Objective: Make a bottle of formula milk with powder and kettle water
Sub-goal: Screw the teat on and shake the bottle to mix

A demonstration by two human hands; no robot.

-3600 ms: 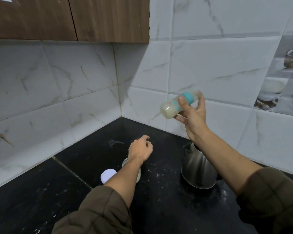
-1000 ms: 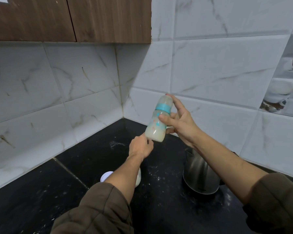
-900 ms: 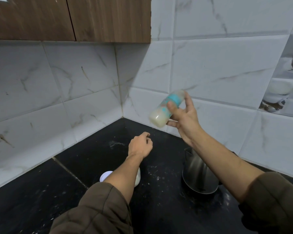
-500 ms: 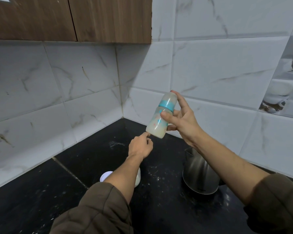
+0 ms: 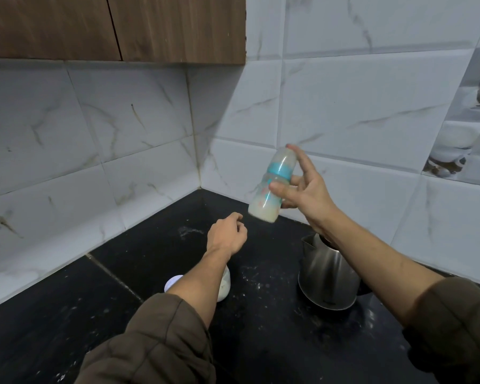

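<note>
My right hand (image 5: 306, 189) grips a baby bottle (image 5: 272, 187) with a teal collar, held in the air and tilted, capped end up. Milky liquid fills its lower part. My left hand (image 5: 226, 235) hovers below it with fingers loosely curled, holding nothing. Under my left forearm a powder jar (image 5: 224, 285) stands on the black counter (image 5: 122, 314), mostly hidden, with its white lid (image 5: 173, 283) lying beside it. A steel kettle (image 5: 327, 275) stands to the right, below my right forearm.
Marble-look wall tiles close the corner behind and to the left. A wooden cabinet (image 5: 150, 26) hangs above. White powder is scattered on the counter between jar and kettle.
The bottle has swung back and forth in my right hand, tipped nearly sideways and then more upright. My left hand has stayed in place.
</note>
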